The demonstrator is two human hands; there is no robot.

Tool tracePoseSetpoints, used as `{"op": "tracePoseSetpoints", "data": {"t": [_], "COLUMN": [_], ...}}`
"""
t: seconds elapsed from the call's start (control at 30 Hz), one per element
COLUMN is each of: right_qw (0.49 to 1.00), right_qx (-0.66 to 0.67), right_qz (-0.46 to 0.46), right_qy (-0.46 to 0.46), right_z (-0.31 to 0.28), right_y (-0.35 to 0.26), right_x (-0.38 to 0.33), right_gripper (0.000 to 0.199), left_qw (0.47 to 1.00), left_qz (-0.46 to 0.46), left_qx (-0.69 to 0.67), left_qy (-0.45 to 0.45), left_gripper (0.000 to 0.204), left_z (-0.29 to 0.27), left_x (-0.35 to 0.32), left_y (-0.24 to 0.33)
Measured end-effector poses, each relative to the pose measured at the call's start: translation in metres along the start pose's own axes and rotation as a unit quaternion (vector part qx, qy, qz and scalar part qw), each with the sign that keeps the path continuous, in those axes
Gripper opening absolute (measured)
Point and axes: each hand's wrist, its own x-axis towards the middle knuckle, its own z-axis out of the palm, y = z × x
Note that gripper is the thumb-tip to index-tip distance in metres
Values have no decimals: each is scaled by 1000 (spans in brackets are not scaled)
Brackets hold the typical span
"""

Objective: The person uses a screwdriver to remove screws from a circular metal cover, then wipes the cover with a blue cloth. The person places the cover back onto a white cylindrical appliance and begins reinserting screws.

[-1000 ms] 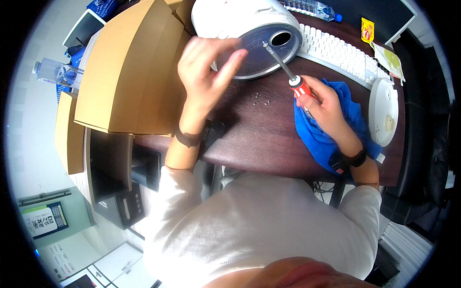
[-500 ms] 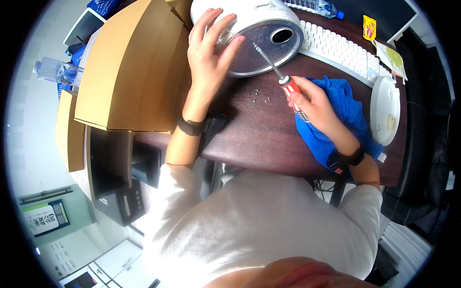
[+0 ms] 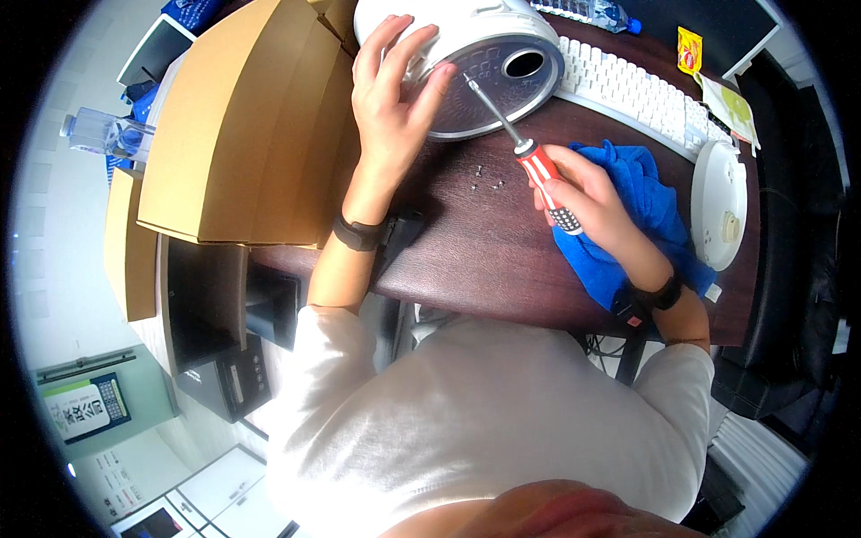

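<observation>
Screwdriver (image 3: 525, 152) tip toward upper left

A dark brown wooden desk (image 3: 502, 260) is filling the middle of the view, its front edge running from eight o'clock toward four o'clock. Large cardboard boxes (image 3: 242, 125) are standing along its side at ten o'clock. Below them, at eight o'clock, a black cabinet unit (image 3: 220, 359) is sitting under the desk edge. A pale floor (image 3: 63, 296) is showing at nine o'clock, brightly lit. A black chair (image 3: 798, 296) is standing at three o'clock.
</observation>
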Motion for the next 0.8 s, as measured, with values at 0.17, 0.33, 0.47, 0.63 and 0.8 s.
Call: {"op": "tracePoseSetpoints", "data": {"t": [0.17, 0.33, 0.47, 0.63, 0.8], "right_qw": [1000, 1000, 1000, 1000, 1000], "right_qx": [-8, -2, -4, -2, 7], "right_qz": [-28, -27, -17, -22, -25], "right_qy": [8, 4, -8, -3, -12], "right_z": [6, 8, 9, 15, 14], "right_y": [-10, -11, -16, -21, -16], "right_x": [-3, -3, -2, 0, 1], "right_gripper": [35, 36, 35, 35, 35], "left_qw": [1000, 1000, 1000, 1000, 1000], "left_qz": [9, -3, -1, -4, 2], "left_qx": [6, -10, -11, -7, 3], "left_qy": [1, 2, 0, -3, 0], "left_gripper": [35, 36, 36, 35, 35], "left_z": [-2, -2, -2, -2, -1], "left_x": [0, 3, 3, 1, 1], "left_y": [-1, 11, 10, 8, 7]}}
